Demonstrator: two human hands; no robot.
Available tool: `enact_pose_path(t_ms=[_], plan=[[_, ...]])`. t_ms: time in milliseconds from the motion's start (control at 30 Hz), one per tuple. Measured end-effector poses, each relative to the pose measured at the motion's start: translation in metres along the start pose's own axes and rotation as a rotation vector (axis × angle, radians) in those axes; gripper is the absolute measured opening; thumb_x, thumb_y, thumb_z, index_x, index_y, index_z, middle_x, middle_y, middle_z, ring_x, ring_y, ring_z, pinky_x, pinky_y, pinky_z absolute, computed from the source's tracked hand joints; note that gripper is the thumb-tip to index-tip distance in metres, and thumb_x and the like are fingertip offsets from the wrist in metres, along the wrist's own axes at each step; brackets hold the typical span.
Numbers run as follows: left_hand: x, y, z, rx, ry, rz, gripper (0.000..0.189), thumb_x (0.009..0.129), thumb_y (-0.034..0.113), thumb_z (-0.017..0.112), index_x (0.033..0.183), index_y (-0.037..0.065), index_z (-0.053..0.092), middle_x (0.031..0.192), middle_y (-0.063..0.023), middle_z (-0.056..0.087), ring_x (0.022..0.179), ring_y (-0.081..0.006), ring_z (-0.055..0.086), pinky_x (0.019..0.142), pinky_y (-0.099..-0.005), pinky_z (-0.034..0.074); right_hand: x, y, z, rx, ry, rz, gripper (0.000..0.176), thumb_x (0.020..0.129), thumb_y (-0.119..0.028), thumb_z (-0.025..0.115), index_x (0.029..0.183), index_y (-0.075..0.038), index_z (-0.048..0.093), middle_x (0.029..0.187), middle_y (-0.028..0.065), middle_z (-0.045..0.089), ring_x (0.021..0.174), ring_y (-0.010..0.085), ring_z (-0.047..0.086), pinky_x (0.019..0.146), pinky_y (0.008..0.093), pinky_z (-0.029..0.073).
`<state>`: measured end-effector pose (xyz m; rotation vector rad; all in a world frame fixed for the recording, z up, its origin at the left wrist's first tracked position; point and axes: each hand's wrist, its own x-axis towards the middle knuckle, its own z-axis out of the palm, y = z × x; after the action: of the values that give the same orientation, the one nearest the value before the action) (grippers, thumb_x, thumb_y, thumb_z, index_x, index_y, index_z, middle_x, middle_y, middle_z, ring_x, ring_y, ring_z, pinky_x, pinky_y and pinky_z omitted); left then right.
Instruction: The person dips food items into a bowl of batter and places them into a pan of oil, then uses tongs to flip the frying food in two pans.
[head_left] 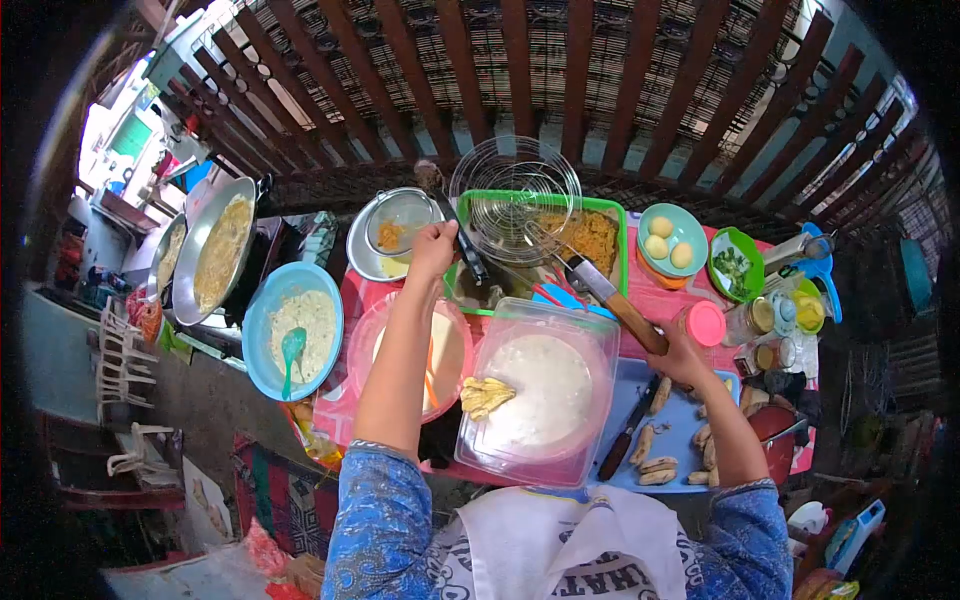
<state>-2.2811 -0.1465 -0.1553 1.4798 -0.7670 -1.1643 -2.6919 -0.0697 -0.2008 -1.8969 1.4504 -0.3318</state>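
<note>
- wire skimmer (515, 195): over the green tray (624, 240); the right hand (682, 358) is wrapped round its wooden handle (632, 320), likely held far back to keep fingers off the wire.
- blue basin (252, 345): left of the green tray, a spoon (292, 352) left inside, probably for ready scooping.
- left hand (434, 250): at the green tray's left edge, fingers curled by a black handle (470, 255); i cannot tell what they pinch.
- clear container (606, 350): nearer the body than the green tray, perhaps for easy reach.
- white cloth (520, 530): below the green tray; letters "khat" show near it.
- jars (750, 320): right of the green tray, no readable label.
</note>
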Motion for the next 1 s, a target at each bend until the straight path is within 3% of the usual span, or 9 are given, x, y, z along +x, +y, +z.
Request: enact_pose_path(t_ms=[333,500,600,733,833,900,933,967,1000], plan=[[0.008,-0.02,0.091,0.549,0.095,0.219,0.028,0.077,0.028,0.067,0.066,0.006,0.052,0.057,-0.0031,0.053,0.048,-0.0122,0.049,0.047,-0.0278,0.039,-0.007,-0.008,0.001,-0.425,-0.016,0.011,0.06,0.067,-0.033,0.069,0.119,-0.013,0.045,0.097,0.0159,0.061,0.09,0.0334,0.059,0.076,0.0453,0.047],[0.041,-0.047,0.137,1.062,-0.023,0.25,0.056,0.074,0.051,0.058,0.079,-0.004,0.065,0.079,-0.0221,0.064,0.075,-0.0378,0.062,0.07,-0.0433,0.047,-0.034,-0.019,-0.001,-0.399,0.135,0.104,0.052,0.07,-0.033,0.067,0.116,-0.014,0.052,0.1,0.0116,0.061,0.091,0.0315,0.059,0.076,0.0424,0.048],[0.047,-0.06,0.149,1.193,-0.156,0.229,0.047,0.067,0.041,0.064,0.084,-0.003,0.066,0.092,-0.0228,0.063,0.087,-0.0347,0.062,0.076,-0.0415,0.048,-0.072,-0.009,0.004,-0.335,0.334,0.122,0.05,0.074,-0.032,0.064,0.118,-0.014,0.052,0.101,0.0114,0.06,0.09,0.0311,0.059,0.077,0.0416,0.048],[0.109,-0.13,0.137,1.149,-0.234,0.223,0.068,0.065,0.057,0.065,0.101,0.0,0.063,0.102,-0.0196,0.062,0.095,-0.0327,0.059,0.082,-0.0418,0.045,-0.156,-0.015,0.008,-0.264,0.392,0.174,0.042,0.08,-0.03,0.058,0.119,-0.018,0.05,0.11,0.0102,0.057,0.092,0.0296,0.06,0.075,0.0428,0.049],[0.123,-0.139,0.145,1.343,-0.262,0.272,0.077,0.067,0.07,0.051,0.091,-0.002,0.066,0.09,-0.0217,0.064,0.088,-0.0363,0.06,0.079,-0.0435,0.046,-0.221,-0.018,0.022,-0.306,0.441,0.323,0.039,0.08,-0.03,0.058,0.116,-0.017,0.052,0.106,0.0094,0.058,0.09,0.0298,0.06,0.073,0.0411,0.05],[0.18,-0.185,0.133,1.449,-0.284,0.325,0.064,0.072,0.058,0.056,0.09,-0.002,0.066,0.086,-0.0211,0.064,0.08,-0.0356,0.061,0.072,-0.0442,0.047,-0.263,-0.02,0.029,-0.275,0.513,0.408,0.037,0.08,-0.03,0.058,0.114,-0.016,0.052,0.101,0.0094,0.059,0.088,0.03,0.06,0.072,0.0404,0.05],[0.111,-0.133,0.147,0.938,-0.333,0.073,0.047,0.074,0.041,0.065,0.091,-0.003,0.064,0.083,-0.0173,0.064,0.073,-0.0306,0.06,0.065,-0.0418,0.048,-0.284,-0.02,0.033,-0.238,0.546,0.436,0.035,0.08,-0.029,0.057,0.112,-0.015,0.053,0.097,0.0094,0.06,0.085,0.0301,0.06,0.071,0.0396,0.051],[0.096,-0.118,0.159,0.915,-0.192,0.016,0.037,0.073,0.027,0.068,0.091,-0.004,0.061,0.08,-0.0135,0.061,0.069,-0.0239,0.057,0.06,-0.0372,0.047,-0.306,-0.018,0.038,-0.213,0.6,0.45,0.034,0.081,-0.03,0.057,0.111,-0.013,0.055,0.091,0.0094,0.061,0.082,0.03,0.061,0.07,0.0392,0.051],[0.133,-0.164,0.141,0.147,-0.519,0.022,0.036,0.075,0.028,0.067,0.087,-0.005,0.062,0.078,-0.0147,0.061,0.071,-0.0245,0.057,0.06,-0.0383,0.047,-0.327,-0.016,0.04,-0.214,0.627,0.474,0.034,0.081,-0.03,0.057,0.111,-0.013,0.055,0.091,0.0094,0.061,0.082,0.03,0.061,0.07,0.0392,0.051]])
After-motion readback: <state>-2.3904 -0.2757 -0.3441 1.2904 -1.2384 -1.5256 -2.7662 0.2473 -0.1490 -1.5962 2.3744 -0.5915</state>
